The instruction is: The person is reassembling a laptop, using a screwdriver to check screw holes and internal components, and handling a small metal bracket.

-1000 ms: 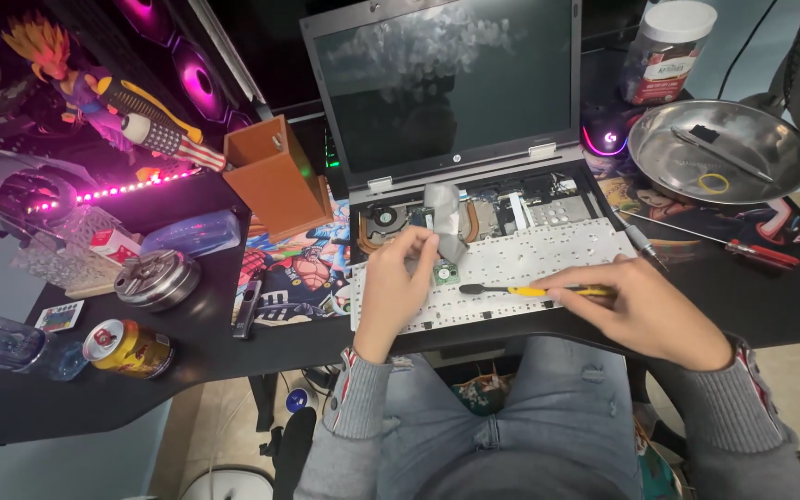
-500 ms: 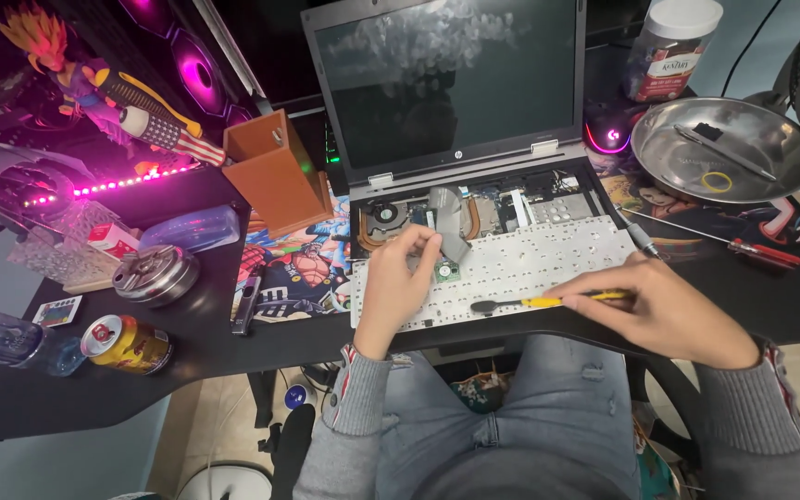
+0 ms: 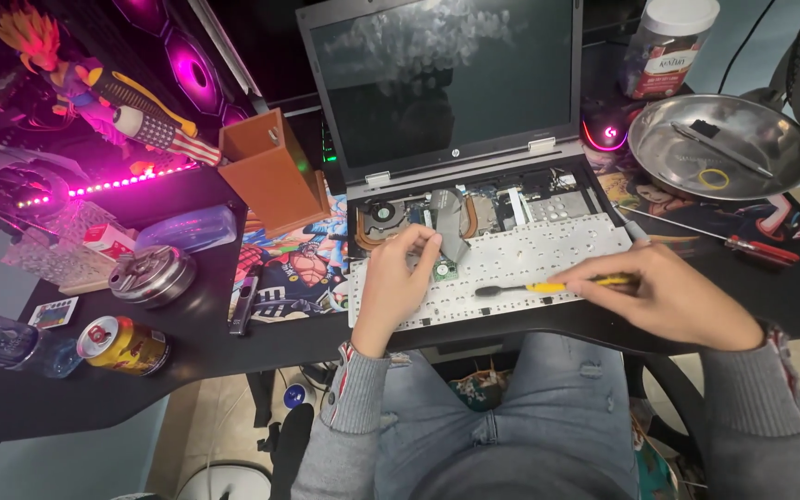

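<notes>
Both hands are down on the opened laptop [image 3: 474, 139]. My left hand [image 3: 395, 282] lies on the flipped-over keyboard [image 3: 511, 268], fingers curled and pinching at the grey ribbon [image 3: 451, 231] where it runs into the exposed board; what the fingertips actually hold is too small to tell. My right hand [image 3: 668, 296] is closed around a yellow-handled screwdriver [image 3: 548, 287], gripping it low and nearly flat, shaft pointing toward 9 o'clock with the tip just beside my left fingers.

As I judge it, working the ribbon well means keeping the tip shallow and light on the board while the left fingers steady the keyboard, not tug it.

Left wrist comes straight up from 6 o'clock; right forearm enters from 4 o'clock, wrist resting on the desk edge. A steel bowl [image 3: 770, 167] sits at 2 o'clock, a red screwdriver [image 3: 752, 248] beside it, a can [image 3: 122, 344] at 8 o'clock.
</notes>
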